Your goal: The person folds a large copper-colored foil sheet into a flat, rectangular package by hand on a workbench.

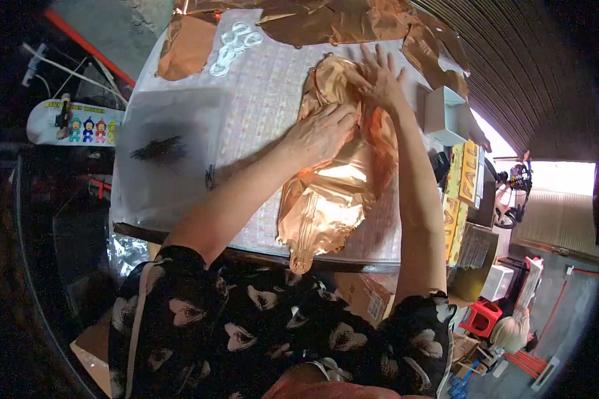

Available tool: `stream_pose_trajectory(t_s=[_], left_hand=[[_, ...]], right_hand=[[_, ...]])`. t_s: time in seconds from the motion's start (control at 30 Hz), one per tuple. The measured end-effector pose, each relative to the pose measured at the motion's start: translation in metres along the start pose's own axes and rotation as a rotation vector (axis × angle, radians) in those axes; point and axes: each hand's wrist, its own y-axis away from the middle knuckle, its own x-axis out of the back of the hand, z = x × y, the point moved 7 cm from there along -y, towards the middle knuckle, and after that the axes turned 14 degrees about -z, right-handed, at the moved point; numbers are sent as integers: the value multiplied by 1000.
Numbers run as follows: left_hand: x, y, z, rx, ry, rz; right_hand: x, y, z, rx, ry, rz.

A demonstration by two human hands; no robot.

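A deflated copper-coloured foil balloon (333, 199) lies lengthwise on the table, creased and partly folded over, its narrow tail hanging at the near edge. My left hand (323, 133) rests on its middle, fingers bent and close together on a fold of the foil. Farther up, my right hand (379, 80) is open with fingers spread, its thumb side touching the upper right part of the balloon. What lies under the left fingertips is hidden.
More copper foil balloons (333, 23) lie along the far edge. White ribbon loops (234, 48) and a clear plastic sheet (180, 120) are on the patterned tabletop (253, 126). A small white box (446, 116) stands at right, near yellow boxes (462, 193). A skateboard (73, 123) is at left.
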Motion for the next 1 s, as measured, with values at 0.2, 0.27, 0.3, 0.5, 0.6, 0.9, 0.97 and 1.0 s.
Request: stream_pose_trajectory(t_s=[0.2,0.27,0.3,0.5,0.6,0.9,0.97,1.0], left_hand=[[-5,1,1,-15,-92,40],[-6,0,-1,-18,-150,36],[-7,-1,1,-29,-206,33],[3,2,5,-43,-7,71],[3,2,5,-49,-86,73],[2,2,5,-69,-187,152],[-5,-1,-1,3,-183,10],[-4,-1,0,6,-184,9]], right_hand=[[10,-14,-93,266,52,-126],[10,-17,-98,228,169,-130],[20,-17,-94,205,90,-56],[41,3,9,237,-698,295],[38,60,5,128,-151,71],[2,109,-15,165,135,31],[3,111,-17,169,99,26],[5,112,-18,171,82,38]])
